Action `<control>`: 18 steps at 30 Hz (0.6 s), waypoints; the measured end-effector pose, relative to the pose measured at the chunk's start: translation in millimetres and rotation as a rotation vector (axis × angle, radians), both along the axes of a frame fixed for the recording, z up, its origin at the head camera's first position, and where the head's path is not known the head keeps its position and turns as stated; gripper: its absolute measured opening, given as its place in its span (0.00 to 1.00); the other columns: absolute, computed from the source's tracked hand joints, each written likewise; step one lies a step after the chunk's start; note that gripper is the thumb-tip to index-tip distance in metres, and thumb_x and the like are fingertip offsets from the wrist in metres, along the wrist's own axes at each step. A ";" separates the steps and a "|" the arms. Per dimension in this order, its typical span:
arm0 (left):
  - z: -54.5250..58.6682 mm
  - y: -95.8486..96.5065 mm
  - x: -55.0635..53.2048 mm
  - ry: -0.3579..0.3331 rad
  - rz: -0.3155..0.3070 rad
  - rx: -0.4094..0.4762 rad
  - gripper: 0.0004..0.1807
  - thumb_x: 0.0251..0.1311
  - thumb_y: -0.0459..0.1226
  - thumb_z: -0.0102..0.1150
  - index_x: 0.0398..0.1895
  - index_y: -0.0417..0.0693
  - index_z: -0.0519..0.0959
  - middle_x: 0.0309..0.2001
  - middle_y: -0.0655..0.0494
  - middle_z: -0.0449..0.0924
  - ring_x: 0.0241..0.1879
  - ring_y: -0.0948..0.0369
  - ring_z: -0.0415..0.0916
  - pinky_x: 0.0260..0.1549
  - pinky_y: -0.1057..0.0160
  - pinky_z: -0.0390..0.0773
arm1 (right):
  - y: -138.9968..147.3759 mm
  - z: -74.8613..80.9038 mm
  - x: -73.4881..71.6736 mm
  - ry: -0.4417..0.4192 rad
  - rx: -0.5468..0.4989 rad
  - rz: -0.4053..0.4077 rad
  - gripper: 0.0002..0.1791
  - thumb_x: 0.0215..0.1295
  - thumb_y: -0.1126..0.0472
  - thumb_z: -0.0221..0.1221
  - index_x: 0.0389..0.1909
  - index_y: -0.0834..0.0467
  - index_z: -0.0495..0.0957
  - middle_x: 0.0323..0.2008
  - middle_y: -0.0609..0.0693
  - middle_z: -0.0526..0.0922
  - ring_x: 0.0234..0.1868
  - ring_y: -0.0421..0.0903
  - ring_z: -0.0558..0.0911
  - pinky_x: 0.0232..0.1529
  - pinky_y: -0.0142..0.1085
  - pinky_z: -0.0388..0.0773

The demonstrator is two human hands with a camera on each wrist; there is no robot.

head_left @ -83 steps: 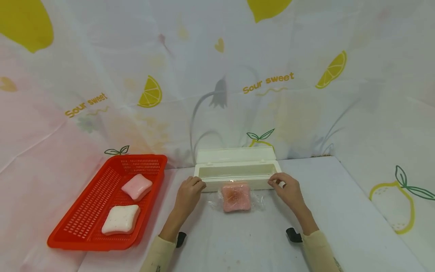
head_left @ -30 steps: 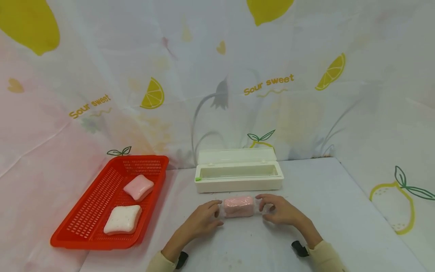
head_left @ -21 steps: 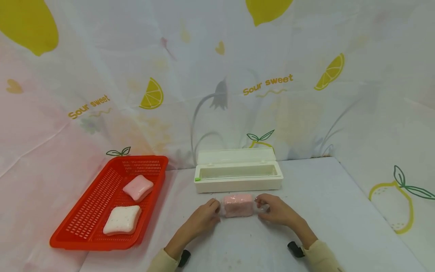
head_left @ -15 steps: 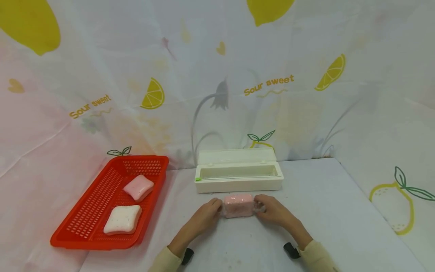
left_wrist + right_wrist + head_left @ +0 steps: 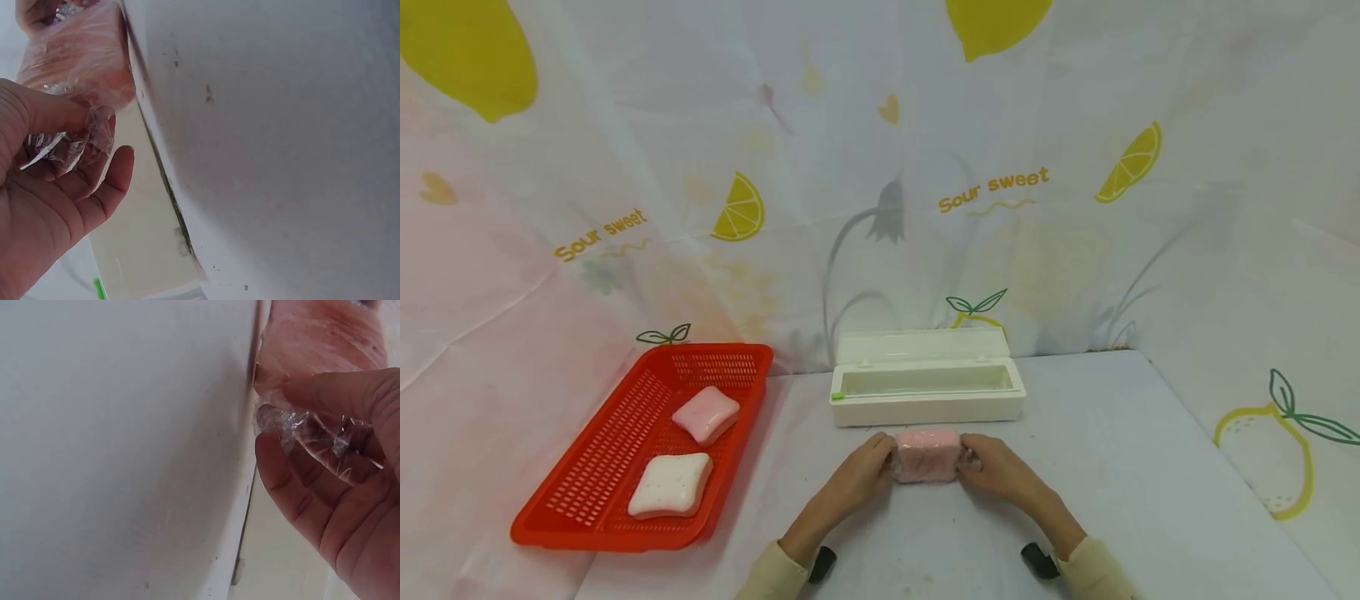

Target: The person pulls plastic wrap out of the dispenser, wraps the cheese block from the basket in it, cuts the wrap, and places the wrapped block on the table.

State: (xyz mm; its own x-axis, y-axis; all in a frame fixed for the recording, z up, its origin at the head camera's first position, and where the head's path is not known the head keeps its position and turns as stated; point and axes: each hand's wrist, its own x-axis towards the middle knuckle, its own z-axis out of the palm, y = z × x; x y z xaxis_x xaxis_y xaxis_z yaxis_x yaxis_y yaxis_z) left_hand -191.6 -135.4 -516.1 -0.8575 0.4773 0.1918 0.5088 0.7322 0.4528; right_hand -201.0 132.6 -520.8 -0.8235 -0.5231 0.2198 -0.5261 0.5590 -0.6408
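Observation:
A pink soap bar, wrapped in clear cling film, stands on its edge at the table's middle, in front of the white box. My left hand pinches the loose film at the bar's left end. In the left wrist view the crumpled cling film lies between thumb and fingers. At the opposite end my right hand pinches the other film tail. Gathered cling film shows between thumb and fingertips in the right wrist view.
Behind the bar sits a long white cling film box, lid raised, with a green slider on its front rail. To the left, a red basket holds a pink bar and a white bar. A printed cloth hangs behind.
Both hands left the box for the bar, which went from lying flat on film to wrapped and on edge. Over the last second the fingers closed in on the film ends.

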 end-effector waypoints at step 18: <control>28.0 0.2 7.6 -0.058 -0.079 0.257 0.15 0.55 0.21 0.56 0.39 0.48 0.71 0.37 0.60 0.71 0.38 0.61 0.75 0.36 0.68 0.77 | 3.9 27.5 42.3 -0.089 0.023 -0.044 0.09 0.62 0.63 0.65 0.38 0.54 0.74 0.36 0.42 0.81 0.38 0.42 0.82 0.37 0.36 0.80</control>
State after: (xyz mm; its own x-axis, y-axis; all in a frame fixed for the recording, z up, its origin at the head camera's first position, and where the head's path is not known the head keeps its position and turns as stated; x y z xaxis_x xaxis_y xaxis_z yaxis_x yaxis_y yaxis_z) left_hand -184.0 -135.2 -488.1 -0.8325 0.4856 0.2665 0.5276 0.5485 0.6487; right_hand -158.7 136.6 -493.3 -0.8617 -0.4897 0.1330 -0.4421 0.5959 -0.6704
